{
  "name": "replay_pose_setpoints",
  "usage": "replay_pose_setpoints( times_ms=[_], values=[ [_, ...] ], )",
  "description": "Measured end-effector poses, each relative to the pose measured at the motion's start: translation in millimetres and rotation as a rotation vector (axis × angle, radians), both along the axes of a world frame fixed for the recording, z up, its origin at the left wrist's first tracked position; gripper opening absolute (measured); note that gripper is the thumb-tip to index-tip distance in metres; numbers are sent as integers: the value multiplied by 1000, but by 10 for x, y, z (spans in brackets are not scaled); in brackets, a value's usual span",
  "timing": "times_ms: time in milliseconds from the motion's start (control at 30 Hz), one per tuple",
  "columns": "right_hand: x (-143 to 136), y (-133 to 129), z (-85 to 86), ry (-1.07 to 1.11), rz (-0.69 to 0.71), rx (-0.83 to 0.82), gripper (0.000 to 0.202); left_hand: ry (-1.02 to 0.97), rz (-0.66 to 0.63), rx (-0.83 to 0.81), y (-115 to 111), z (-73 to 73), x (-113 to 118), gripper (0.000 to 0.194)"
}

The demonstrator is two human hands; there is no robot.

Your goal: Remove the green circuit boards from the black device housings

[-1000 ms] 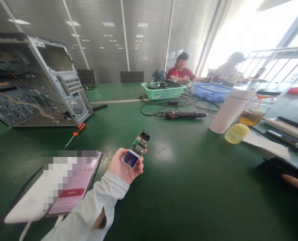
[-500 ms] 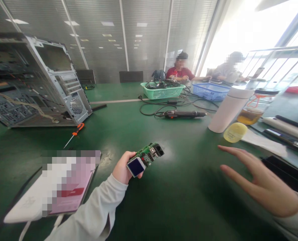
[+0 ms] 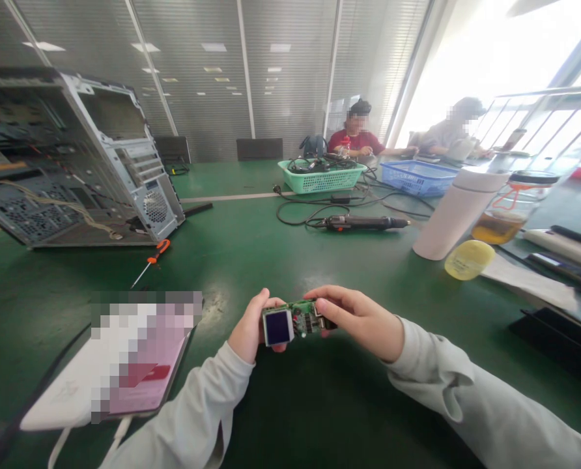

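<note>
A small green circuit board with a square dark screen at its left end is held above the green table. My left hand grips the screen end, fingers behind it and thumb up along the edge. On the opposite end, my right hand has closed its thumb and fingers, covering part of the black connector there. The board lies roughly level, its component side facing me.
An open computer case stands at left, an orange screwdriver before it. Nearer lie a white power bank and a phone. Beyond are an electric screwdriver, a green basket, a pink bottle and two people.
My right hand has come in from the right and closed on the free end of the circuit board. The board has turned from slanted to nearly level in my left hand.
</note>
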State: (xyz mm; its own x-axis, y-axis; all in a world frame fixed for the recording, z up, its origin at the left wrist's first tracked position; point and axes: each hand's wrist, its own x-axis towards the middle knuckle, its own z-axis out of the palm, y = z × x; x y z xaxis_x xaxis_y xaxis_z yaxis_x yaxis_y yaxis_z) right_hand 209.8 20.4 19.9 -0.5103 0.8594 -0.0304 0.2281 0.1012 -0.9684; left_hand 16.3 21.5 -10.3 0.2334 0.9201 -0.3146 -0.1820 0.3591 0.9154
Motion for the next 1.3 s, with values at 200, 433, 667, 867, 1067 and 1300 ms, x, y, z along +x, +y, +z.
replay_pose_setpoints(
  times_ms=[200,433,667,867,1067,1300],
  values=[
    [41,39,-162,114,-78,-313,77,187,48,96,-67,128,61,63],
    [-1,-11,-152,133,-85,-280,79,521,109,441,-168,38,24,51],
    [-17,-50,-176,114,-81,-243,75,584,135,475,-211,101,61,53],
    [-46,-82,-199,77,-55,-233,72,558,177,458,-229,126,85,54],
    [-58,-98,-192,94,-62,-253,67,536,198,470,-243,149,97,52],
    [-97,-138,-167,182,-131,-401,48,592,235,483,-255,203,110,40]
  ],
)
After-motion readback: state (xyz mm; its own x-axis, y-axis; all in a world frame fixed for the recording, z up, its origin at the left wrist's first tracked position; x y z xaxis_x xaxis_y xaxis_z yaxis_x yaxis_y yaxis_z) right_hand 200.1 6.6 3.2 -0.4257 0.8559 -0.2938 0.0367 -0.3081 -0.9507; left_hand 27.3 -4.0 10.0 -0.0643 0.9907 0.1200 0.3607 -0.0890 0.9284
